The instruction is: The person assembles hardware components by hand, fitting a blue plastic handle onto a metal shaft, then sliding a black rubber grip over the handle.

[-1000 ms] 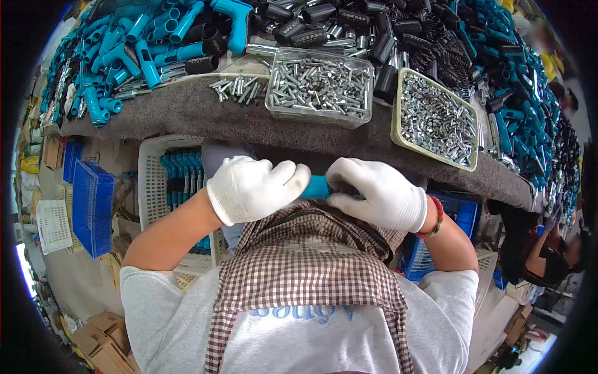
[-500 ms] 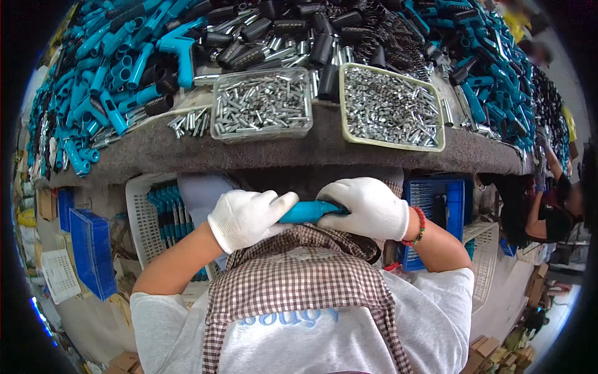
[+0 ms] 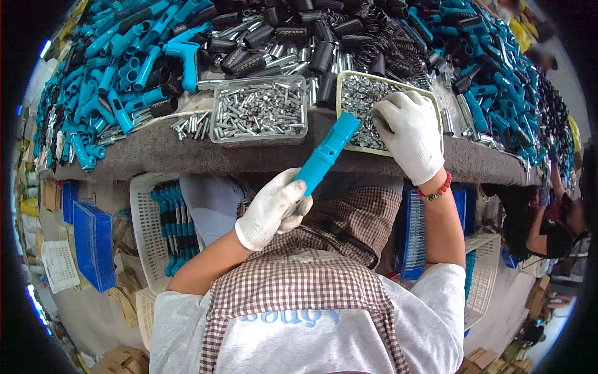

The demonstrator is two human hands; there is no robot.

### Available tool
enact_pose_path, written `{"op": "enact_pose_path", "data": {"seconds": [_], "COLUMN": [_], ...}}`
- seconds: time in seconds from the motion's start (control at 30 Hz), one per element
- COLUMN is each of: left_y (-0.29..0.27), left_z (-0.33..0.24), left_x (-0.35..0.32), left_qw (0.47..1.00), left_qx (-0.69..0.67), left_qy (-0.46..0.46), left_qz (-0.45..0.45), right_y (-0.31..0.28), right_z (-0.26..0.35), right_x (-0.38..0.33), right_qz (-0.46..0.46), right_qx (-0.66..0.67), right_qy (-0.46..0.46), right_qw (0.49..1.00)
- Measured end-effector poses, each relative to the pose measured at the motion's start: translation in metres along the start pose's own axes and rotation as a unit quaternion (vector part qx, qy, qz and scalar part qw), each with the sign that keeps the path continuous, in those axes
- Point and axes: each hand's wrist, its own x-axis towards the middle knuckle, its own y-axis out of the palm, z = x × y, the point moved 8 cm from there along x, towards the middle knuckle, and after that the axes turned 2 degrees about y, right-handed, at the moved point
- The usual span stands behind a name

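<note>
My white-gloved left hand (image 3: 273,209) is closed round the lower end of a teal plastic tube (image 3: 330,149). The tube slants up and to the right, with its far end by the front edge of the right-hand tray. My right hand (image 3: 411,129), also gloved, reaches over that cream-rimmed tray (image 3: 437,115) of small silvery metal pieces (image 3: 361,93). Its fingertips curl together above the pieces; anything between them is hidden. A clear plastic box (image 3: 215,124) of short metal pins (image 3: 258,109) stands to the left of the tray.
Teal plastic housings (image 3: 134,68) pile up on the left and right of the bench, with black sleeves (image 3: 321,56) and springs (image 3: 377,31) between them. A white crate (image 3: 146,224) of teal-and-black pieces and a blue crate (image 3: 408,243) flank my lap. A co-worker (image 3: 536,218) sits at the right.
My right hand has left the teal tube and moved up over the right-hand tray. My left hand now holds the tube alone, tilted up toward the bench.
</note>
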Motion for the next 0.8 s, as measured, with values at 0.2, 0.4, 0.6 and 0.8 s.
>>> {"op": "enact_pose_path", "data": {"seconds": [0.2,0.4,0.6,0.8], "left_y": [0.001,0.002,0.003,0.002], "left_z": [0.0,0.001,-0.004,-0.007], "left_x": [0.002,0.001,-0.001,-0.001], "left_qw": [1.0,0.999,0.998,0.999], "left_qx": [-0.007,-0.033,-0.05,-0.036], "left_qy": [-0.01,-0.017,-0.023,-0.023], "left_qz": [-0.004,0.014,0.028,0.032], "right_y": [-0.003,0.005,0.002,-0.021], "right_z": [0.008,0.008,0.002,0.011], "right_x": [0.003,0.004,0.001,-0.003], "right_qz": [-0.003,0.059,0.014,-0.058], "right_qx": [0.019,-0.017,-0.009,0.109], "right_qy": [-0.019,-0.031,-0.023,0.031], "right_qw": [1.0,0.998,1.0,0.992]}}
